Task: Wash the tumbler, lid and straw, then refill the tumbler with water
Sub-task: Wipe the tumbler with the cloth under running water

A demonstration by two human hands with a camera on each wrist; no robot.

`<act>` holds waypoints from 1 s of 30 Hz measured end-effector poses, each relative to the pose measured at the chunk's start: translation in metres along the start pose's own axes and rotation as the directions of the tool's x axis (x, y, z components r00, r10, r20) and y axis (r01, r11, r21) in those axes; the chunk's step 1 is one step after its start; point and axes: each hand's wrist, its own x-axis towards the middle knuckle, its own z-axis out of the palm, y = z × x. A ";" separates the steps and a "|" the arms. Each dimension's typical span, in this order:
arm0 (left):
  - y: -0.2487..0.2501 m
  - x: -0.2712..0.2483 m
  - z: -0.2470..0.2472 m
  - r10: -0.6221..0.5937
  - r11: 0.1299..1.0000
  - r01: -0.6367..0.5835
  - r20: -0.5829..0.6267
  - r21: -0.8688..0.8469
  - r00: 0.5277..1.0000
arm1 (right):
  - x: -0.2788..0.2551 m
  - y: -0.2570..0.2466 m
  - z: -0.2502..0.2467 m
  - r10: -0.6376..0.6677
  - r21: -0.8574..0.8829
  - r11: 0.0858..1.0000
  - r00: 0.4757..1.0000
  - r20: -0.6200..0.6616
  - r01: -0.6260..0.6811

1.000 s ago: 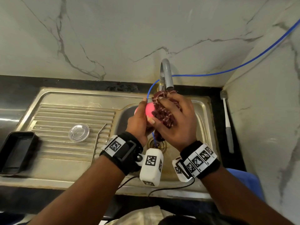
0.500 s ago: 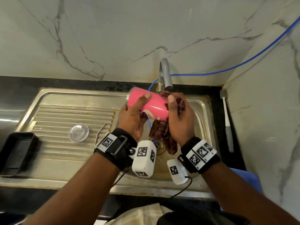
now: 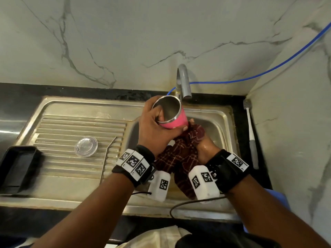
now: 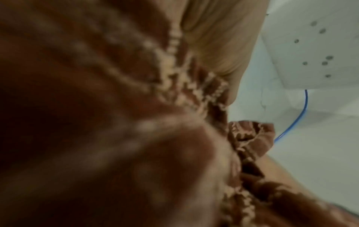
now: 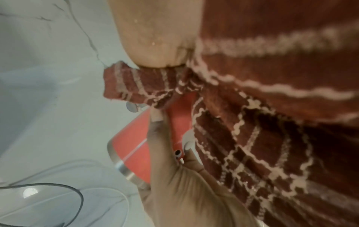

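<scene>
Tumbler gripped by left hand, mouth toward 12 o'clock; right hand clutches cloth against its base. Wet grip may slip, likely dropping tumbler into sink.

At frame centre, your left hand holds the tumbler over the sink, just below the tap. Your right hand sits lower right of it, with the cloth between your wrists. Left, on the draining board, the lid lies beside the straw; the tray sits at far left.
</scene>
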 end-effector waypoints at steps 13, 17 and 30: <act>0.006 0.015 -0.012 -0.259 0.860 0.298 0.147 -0.415 0.955 | 0.007 -0.002 -0.011 -0.308 -0.292 0.916 0.949 -0.070 0.276; 0.006 0.019 -0.011 -0.233 0.831 0.312 0.220 -0.460 0.947 | 0.001 -0.002 -0.012 -0.135 -0.074 0.987 0.989 0.063 0.140; 0.003 0.003 0.004 -0.232 0.903 0.292 0.215 -0.315 0.949 | 0.003 0.034 -0.018 0.004 0.218 0.975 0.991 0.133 -0.034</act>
